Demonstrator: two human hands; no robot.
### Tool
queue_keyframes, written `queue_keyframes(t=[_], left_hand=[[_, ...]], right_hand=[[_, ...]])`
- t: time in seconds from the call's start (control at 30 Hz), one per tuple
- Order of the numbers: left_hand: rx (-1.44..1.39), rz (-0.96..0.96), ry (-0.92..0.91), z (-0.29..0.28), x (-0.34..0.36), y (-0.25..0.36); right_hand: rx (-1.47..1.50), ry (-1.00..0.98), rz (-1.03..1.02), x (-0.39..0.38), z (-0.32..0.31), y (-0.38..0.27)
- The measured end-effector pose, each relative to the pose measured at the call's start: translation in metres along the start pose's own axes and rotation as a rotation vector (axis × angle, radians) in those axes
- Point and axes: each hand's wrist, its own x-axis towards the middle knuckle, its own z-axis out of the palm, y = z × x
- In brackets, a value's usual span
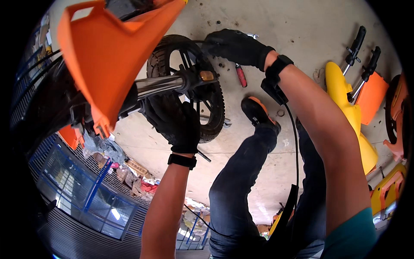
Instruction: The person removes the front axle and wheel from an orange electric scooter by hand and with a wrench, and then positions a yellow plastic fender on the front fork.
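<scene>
A motorbike front wheel with a black knobbly tyre stands at the upper middle, its silver fork tube running in from the left. My left hand, in a black glove, is at the wheel just below the fork tube. Its fingertips are hidden behind the tube and among the dark parts. Beyond the wheel's right side, my gloved right hand is closed on a thin black cable that runs over the tyre. An orange plastic fairing covers much of the fork's upper end.
On the concrete floor lie a red-handled tool, a wrench by the tyre and several small parts. Yellow bodywork and fork legs lie to the right. Crumpled rags and boxes line the lower left.
</scene>
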Motion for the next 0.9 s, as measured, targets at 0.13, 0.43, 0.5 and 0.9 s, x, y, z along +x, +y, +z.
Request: queue_keyframes(t=[0.13,0.43,0.5,0.9], left_hand=[[-0.051,-0.061,0.007,-0.001,0.006,0.006],[-0.147,-0.037,0.085,0.003,0.005,0.001],[-0.159,-0.066,0.067,-0.002,0.004,0.002],[-0.156,0.002,0.159,0.001,-0.003,-0.004]], right_hand=[[-0.134,-0.06,-0.02,-0.002,-0.012,-0.062],[-0.595,0.395,-0.738,0.022,0.013,-0.07],[-0.386,0.356,-0.571,0.0,0.001,-0.064],[-0.328,0.037,-0.444,-0.026,-0.01,-0.045]])
